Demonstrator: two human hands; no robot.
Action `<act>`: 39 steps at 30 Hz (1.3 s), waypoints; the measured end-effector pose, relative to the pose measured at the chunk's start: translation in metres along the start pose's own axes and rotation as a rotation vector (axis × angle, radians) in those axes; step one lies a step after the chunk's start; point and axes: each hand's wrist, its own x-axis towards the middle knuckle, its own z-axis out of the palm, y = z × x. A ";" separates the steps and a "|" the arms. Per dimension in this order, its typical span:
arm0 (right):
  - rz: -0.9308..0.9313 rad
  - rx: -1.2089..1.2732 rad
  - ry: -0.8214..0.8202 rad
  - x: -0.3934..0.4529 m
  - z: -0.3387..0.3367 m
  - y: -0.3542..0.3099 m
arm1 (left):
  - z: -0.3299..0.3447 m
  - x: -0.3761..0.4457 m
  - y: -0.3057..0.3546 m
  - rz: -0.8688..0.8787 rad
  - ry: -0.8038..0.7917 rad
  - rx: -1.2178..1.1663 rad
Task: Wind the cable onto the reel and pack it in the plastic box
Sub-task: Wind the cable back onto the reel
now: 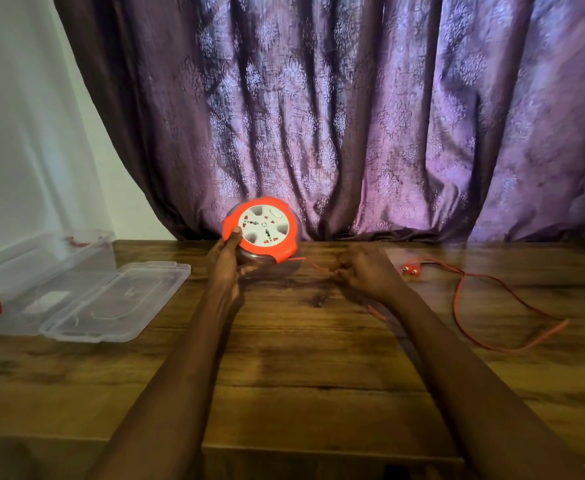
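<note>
Right at the far middle of the table, the reel [261, 233] is held tilted up off the wood, its round face turned toward the camera: an orange plastic rim around a pale grey centre with small socket holes and red marks. The left hand [227, 263] grips it from the left side, thumb pressed on the orange rim, fingers curled underneath. A thin red cable [460, 299] leaves the reel's lower right edge and runs to the right hand [363, 273], whose fingers are curled and seem to pinch the cable, though blur hides the exact grip. Beyond that hand the cable lies loose on the table in a wide, wavy loop well to the right, ending in a red plug [409, 270] that rests flat near the far edge.

At the left edge sits the plastic box [41, 258], clear and rectangular, with red latches, open; its clear lid [117, 299] lies flat beside it on the wood.

The table [301, 375] is dark brown wood with a strong grain and a slight sheen. Behind it hangs a purple curtain [353, 116] in heavy folds with a faint damask pattern, and a pale wall [17, 116] shows at the left.
</note>
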 end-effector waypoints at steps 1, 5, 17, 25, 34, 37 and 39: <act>0.027 0.015 0.009 0.000 0.000 -0.004 | 0.001 -0.001 -0.001 0.000 -0.026 0.027; 0.014 0.238 0.181 0.002 -0.008 -0.008 | 0.005 -0.006 -0.001 -0.010 -0.135 0.089; -0.321 -0.322 0.217 0.010 -0.004 -0.032 | 0.030 -0.023 -0.001 0.154 -0.361 0.427; -0.025 -0.305 0.324 0.005 0.001 -0.041 | 0.042 -0.030 -0.010 0.279 -0.433 0.401; 0.827 1.385 0.249 0.021 0.008 -0.055 | 0.059 -0.048 -0.044 0.543 -0.328 0.410; 0.708 1.290 0.241 0.019 0.013 -0.043 | 0.053 -0.037 -0.044 0.478 -0.258 0.418; 0.604 0.955 0.269 0.018 0.012 -0.033 | 0.045 -0.027 -0.040 0.431 -0.221 0.470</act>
